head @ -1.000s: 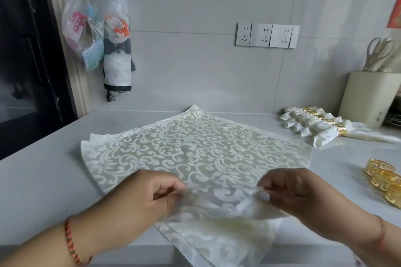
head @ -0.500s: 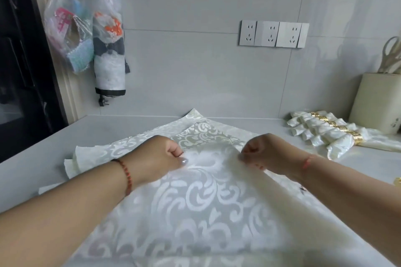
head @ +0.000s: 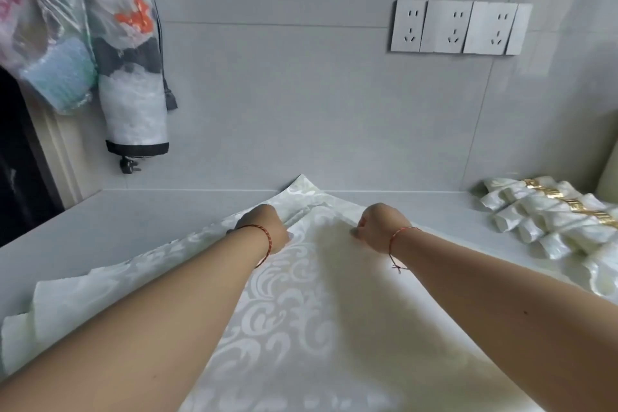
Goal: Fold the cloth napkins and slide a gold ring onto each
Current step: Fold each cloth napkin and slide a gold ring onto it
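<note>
Centrally, a cream damask napkin [head: 287, 321] spread over a pale grey table [head: 140, 214], its near part folded toward the far corner. Left hand [head: 262, 227], fingers curled, pinching the folded edge near the far middle of the cloth; thin red cord bracelet [head: 267, 241] on that wrist. Right hand [head: 379, 227] just to the right, also curled and pinching the same folded edge, with a red string bracelet [head: 398, 244] at its wrist. Both forearms reaching in from the near edge, across the cloth. Far point of the napkin touching the base of the tiled wall [head: 301, 104]. At the far right of the table, well apart from the hands, a row of rolled napkins [head: 535, 221] lying side by side, each banded with a gold ring [head: 565, 202]. On the wall above, a row of white sockets [head: 458, 27]. At the far left, hanging plastic bags [head: 43, 43] with colourful contents beside a hanging bag holder [head: 133, 87] with a black rim, stuffed with white plastic. Dark opening [head: 16, 157] at the left edge.
</note>
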